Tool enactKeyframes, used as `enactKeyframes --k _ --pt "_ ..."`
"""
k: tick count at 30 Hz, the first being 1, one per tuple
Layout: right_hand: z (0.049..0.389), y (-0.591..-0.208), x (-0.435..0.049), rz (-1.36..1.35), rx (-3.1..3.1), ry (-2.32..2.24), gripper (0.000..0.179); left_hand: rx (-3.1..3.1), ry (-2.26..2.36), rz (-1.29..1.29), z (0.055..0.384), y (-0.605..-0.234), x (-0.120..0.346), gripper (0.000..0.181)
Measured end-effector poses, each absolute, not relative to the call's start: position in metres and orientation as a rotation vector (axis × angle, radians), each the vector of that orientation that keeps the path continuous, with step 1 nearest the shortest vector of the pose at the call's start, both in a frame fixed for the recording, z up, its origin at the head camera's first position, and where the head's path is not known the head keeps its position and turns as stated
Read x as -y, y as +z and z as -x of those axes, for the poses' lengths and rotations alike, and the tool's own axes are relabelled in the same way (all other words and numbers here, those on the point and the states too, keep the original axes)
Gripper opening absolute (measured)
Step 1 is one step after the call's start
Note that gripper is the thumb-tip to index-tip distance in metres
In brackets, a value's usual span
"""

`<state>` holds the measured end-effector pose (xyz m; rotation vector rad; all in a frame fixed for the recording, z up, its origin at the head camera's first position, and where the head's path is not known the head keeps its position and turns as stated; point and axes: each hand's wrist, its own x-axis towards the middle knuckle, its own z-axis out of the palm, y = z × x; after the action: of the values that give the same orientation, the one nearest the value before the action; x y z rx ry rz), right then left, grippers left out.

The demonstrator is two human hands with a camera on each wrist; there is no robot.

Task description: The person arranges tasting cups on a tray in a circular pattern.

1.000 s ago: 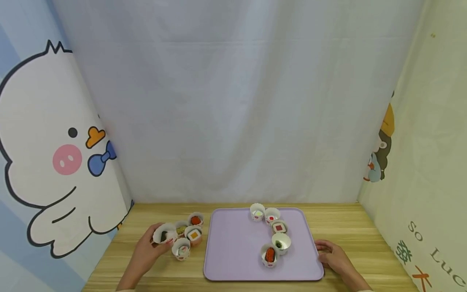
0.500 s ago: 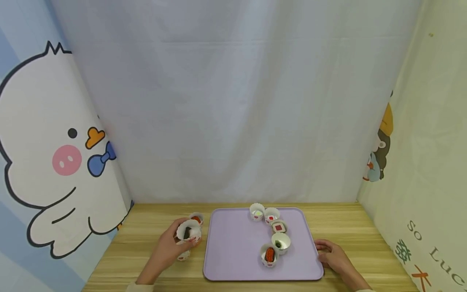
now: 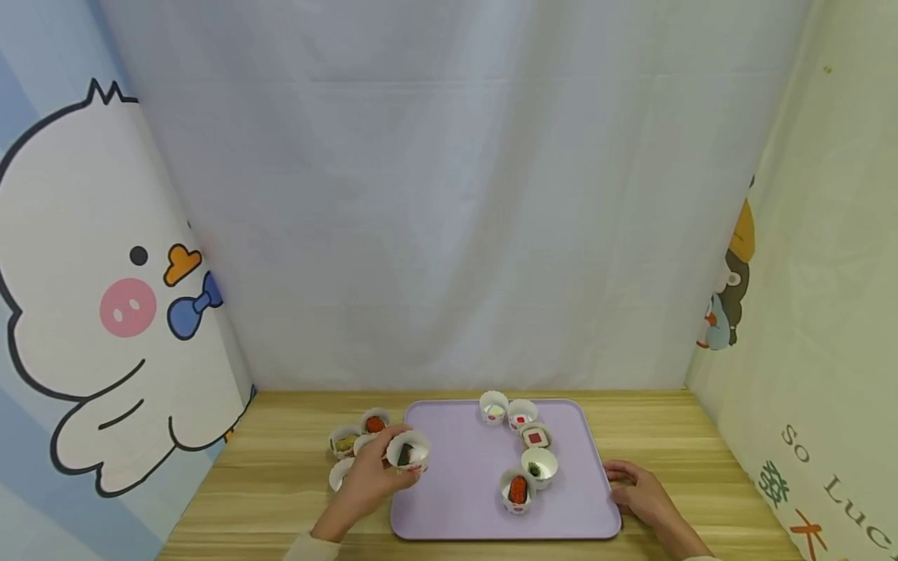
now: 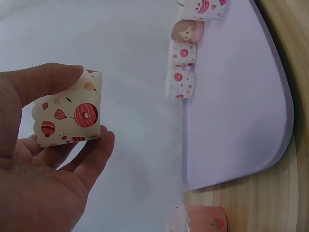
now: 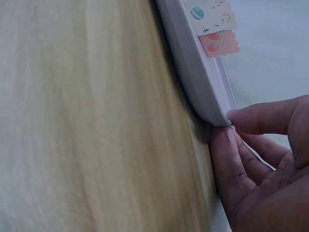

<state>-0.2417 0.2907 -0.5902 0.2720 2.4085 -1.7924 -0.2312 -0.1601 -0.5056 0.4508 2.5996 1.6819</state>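
My left hand [image 3: 370,477] grips a white paper cupcake cup [image 3: 417,444] between thumb and fingers, above the left part of the lilac tray [image 3: 456,499]. Something small and dark lies inside that cup. The left wrist view shows red doughnut prints on the cup wall [image 4: 63,116]. At the tray's right edge, my right hand [image 3: 641,496] pinches the rim, thumb against it and fingers below in the right wrist view. On the tray's right half several cups stand in a bent row, among them one with an orange-red topped piece [image 3: 517,490] and one with something green [image 3: 535,470].
Left of the tray, several more cups stand on the wooden table [image 3: 238,483], partly hidden by my left hand. One holds an orange-red piece [image 3: 376,424], another a yellowish one [image 3: 344,443]. A grey-white curtain [image 3: 449,234] hangs behind the table.
My left hand has carried its cup rightward, from left of the table cups, across them, to over the tray's left side. My right hand has stayed at the tray's edge.
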Motion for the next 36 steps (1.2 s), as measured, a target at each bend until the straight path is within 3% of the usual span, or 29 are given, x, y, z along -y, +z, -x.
enactKeyframes --k 21,36 --pt "0.241 -0.59 -0.29 -0.289 -2.437 -1.784 0.057 -2.629 1.573 -0.556 0.242 -0.541 0.103 0.058" --pt "0.241 -0.59 -0.29 -0.318 -2.43 -1.766 0.056 -2.736 1.491 -0.404 0.247 -0.578 0.074 0.06"
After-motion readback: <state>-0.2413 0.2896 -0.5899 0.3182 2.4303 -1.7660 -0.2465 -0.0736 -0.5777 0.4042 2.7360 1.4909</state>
